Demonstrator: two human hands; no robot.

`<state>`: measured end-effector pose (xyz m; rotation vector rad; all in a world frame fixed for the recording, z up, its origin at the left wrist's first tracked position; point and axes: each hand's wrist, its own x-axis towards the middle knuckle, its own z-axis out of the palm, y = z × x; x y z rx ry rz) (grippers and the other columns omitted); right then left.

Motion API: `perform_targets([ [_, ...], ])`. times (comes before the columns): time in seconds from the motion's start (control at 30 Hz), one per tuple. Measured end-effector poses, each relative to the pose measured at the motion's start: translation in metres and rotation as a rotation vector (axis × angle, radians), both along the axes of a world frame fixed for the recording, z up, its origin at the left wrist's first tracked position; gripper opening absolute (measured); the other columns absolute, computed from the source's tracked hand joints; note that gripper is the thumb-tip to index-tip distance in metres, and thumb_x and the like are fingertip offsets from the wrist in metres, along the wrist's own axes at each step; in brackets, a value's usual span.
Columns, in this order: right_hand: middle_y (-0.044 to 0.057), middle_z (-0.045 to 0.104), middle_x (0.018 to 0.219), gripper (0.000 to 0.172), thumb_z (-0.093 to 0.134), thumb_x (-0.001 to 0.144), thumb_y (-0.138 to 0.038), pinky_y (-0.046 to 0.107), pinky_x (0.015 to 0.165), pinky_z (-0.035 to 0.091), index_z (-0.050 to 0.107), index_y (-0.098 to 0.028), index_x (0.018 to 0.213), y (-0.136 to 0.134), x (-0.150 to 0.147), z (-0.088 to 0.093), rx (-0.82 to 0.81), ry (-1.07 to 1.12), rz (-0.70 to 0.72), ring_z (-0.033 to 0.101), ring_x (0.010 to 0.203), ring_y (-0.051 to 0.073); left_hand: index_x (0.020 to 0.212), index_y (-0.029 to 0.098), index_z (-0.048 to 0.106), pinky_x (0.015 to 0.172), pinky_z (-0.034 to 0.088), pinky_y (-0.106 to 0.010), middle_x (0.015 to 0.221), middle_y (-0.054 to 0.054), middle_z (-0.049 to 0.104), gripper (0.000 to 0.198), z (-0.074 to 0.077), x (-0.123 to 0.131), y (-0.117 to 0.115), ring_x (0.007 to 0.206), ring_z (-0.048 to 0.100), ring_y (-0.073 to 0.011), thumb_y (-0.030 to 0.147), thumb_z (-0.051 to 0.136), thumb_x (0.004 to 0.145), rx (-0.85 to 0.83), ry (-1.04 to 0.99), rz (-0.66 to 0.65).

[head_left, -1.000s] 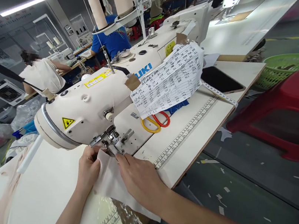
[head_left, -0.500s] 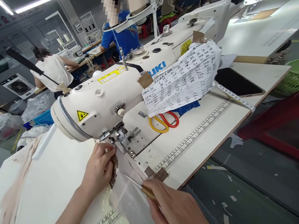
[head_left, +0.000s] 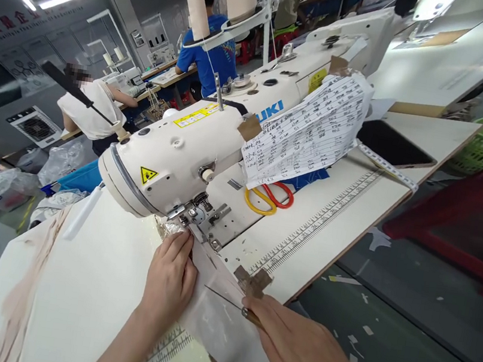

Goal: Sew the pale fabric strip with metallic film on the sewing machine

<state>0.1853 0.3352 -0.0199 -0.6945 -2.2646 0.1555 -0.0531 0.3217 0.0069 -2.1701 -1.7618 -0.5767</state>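
Note:
At the white sewing machine, my left hand is closed on the edge of a pale, sheer fabric, its fingertips close to the presser foot area. Shiny, crumpled material shows just beyond those fingers. My right hand grips an awl by its wooden handle. The awl's thin metal point reaches left over the fabric toward my left hand. From the table edge the fabric hangs down in front of me.
Red and yellow scissors lie under a handwritten paper taped to the machine. A phone and a tape measure rest farther right. Thread cones stand above. Co-workers sit behind; a red stool is at the right.
My left hand has shifted slightly right and now lies flatter over the fabric edge, covering the sequin-like strip seen before. My right hand with the awl has moved slightly right. The view has shifted.

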Motion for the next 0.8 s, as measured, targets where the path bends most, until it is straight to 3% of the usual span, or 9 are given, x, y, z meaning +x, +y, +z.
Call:
perform_targets([
  [0.27,0.006,0.068,0.097,0.047,0.036,0.076,0.007,0.032,0.058,0.045,0.051,-0.020,0.112,0.001,-0.004,-0.001,-0.012,-0.208,-0.045,0.067,0.079,0.022,0.126,0.010,0.054,0.102,0.047,-0.048,0.128,-0.015,0.059,0.038,-0.001,-0.001,0.002,0.124,0.049,-0.0278,0.013,0.039,0.091,-0.033,0.003,0.030],
  [0.5,0.004,0.064,0.087,0.046,0.039,0.072,0.005,0.032,0.053,0.041,0.049,-0.018,0.111,0.003,-0.007,0.000,-0.010,-0.193,-0.066,0.064,0.069,0.020,0.132,0.007,0.048,0.107,0.042,-0.049,0.136,-0.019,0.051,0.042,-0.003,0.001,-0.003,0.131,0.043,-0.0296,0.014,0.037,0.092,-0.072,0.063,0.024],
  [0.8,0.005,0.064,0.089,0.044,0.043,0.074,0.002,0.032,0.051,0.038,0.049,-0.019,0.112,0.006,-0.014,0.002,-0.007,-0.269,-0.102,0.063,0.070,0.021,0.137,0.010,0.042,0.106,0.041,-0.050,0.139,-0.017,0.050,0.047,-0.004,0.011,-0.010,0.133,0.041,-0.0304,0.015,0.038,0.091,-0.069,0.069,0.030],
])
